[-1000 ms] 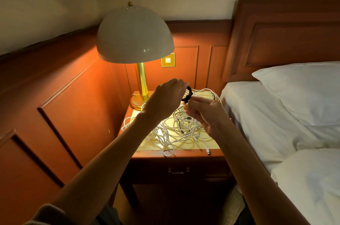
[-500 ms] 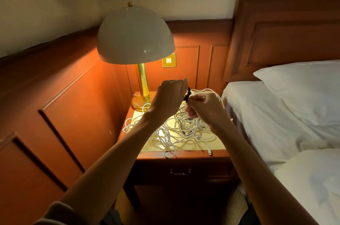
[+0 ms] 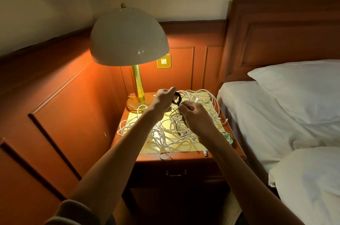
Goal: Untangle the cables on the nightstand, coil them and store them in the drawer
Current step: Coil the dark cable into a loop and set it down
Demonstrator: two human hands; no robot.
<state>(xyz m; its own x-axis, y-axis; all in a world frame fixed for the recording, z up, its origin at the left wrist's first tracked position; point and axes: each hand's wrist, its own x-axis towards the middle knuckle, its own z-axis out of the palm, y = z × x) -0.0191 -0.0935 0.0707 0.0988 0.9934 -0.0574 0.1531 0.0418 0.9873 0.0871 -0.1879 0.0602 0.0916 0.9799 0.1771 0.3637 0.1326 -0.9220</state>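
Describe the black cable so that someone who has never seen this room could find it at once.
Look at the nightstand between the domed lamp and the bed, strewn with white cables. Just above the tangle, the left hand and right hand hold the black cable, partly wound into a small coil. It alone is dark.

White cables (image 3: 165,133): loose tangle, sprawled over most of nightstand (image 3: 185,158) top. Black cable (image 3: 178,98): small coil, raised near 12 o'clock, gripped by left hand (image 3: 162,98), tail pinched in right hand (image 3: 195,116). Green cable (image 3: 228,136): bunched at 3 o'clock edge. Drawer (image 3: 175,173): shut, below top.
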